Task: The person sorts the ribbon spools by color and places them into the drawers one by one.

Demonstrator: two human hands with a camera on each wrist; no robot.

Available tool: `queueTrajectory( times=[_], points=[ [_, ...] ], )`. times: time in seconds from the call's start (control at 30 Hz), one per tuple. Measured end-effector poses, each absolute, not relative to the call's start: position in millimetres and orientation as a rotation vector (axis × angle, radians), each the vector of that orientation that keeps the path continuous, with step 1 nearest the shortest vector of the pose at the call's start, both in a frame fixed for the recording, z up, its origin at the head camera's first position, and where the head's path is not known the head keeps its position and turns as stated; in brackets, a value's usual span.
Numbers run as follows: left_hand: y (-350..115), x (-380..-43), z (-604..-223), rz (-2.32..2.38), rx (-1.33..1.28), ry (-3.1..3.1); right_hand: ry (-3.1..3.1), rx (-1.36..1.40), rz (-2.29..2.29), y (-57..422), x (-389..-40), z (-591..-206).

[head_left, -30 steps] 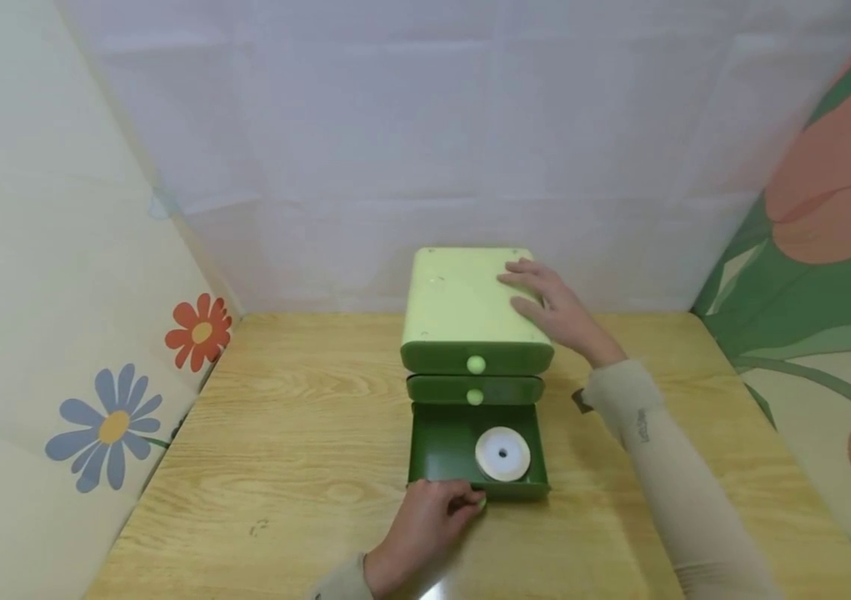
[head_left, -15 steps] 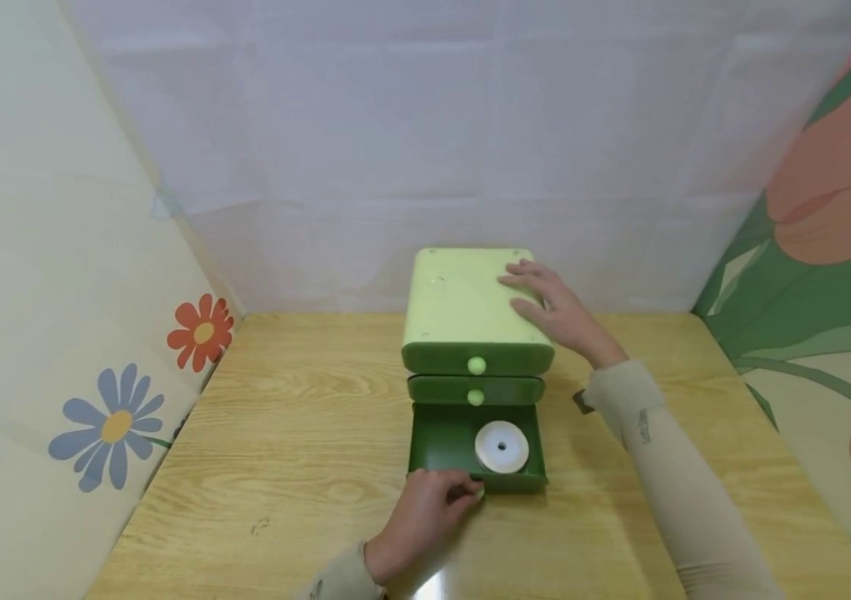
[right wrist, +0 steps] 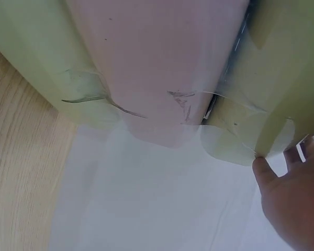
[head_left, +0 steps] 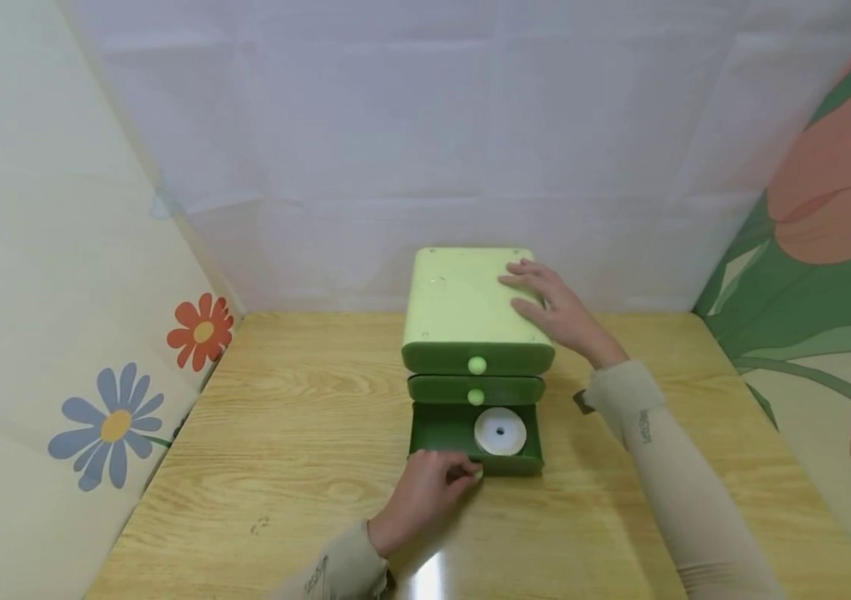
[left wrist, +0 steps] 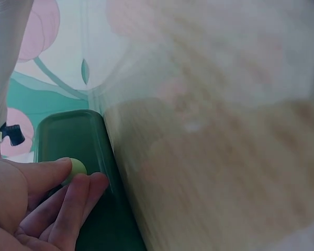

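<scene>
A small light-green cabinet (head_left: pixel 463 292) with dark-green drawers stands on the table in the head view. Its bottom drawer (head_left: pixel 436 429) is pulled partly out. Inside it, on the right, lies a white disc with a small centre hole (head_left: pixel 500 431), like a ribbon spool. My left hand (head_left: pixel 425 490) is at the drawer's front; in the left wrist view its thumb and fingers pinch the pale-green round knob (left wrist: pixel 78 167). My right hand (head_left: pixel 563 308) rests on the cabinet's top right edge with fingers extended. The right wrist view shows its fingertips touching the cabinet's edge.
The upper drawer (head_left: pixel 440 358) and middle drawer (head_left: pixel 436 389) are closed, each with a round knob. Wooden table surface (head_left: pixel 305 417) surrounds the cabinet. A white sheet (head_left: pixel 365 150) hangs behind, and flower-patterned panels flank both sides.
My left hand has moved away from me, pushing the bottom drawer further into the cabinet. The disc has travelled inward with it. My right hand stays in place on the cabinet.
</scene>
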State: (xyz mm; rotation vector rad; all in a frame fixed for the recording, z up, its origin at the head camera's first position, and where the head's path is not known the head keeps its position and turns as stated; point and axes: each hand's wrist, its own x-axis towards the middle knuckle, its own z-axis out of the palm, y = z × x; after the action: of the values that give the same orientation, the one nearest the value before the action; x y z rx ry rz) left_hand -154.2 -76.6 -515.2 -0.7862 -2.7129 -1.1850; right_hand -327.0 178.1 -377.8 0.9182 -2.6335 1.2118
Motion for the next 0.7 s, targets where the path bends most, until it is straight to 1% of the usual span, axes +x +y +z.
queueTrajectory(
  times=[0.3,0.7],
  points=[
    [-78,-174,-515,-1.119,-0.758,-2.722,-2.644,0.916,1.216,179,-327,-378],
    [-73,-191,-511,-1.089,-0.735,-2.721,-2.65,0.908,1.223,180,-328,-379]
  ],
)
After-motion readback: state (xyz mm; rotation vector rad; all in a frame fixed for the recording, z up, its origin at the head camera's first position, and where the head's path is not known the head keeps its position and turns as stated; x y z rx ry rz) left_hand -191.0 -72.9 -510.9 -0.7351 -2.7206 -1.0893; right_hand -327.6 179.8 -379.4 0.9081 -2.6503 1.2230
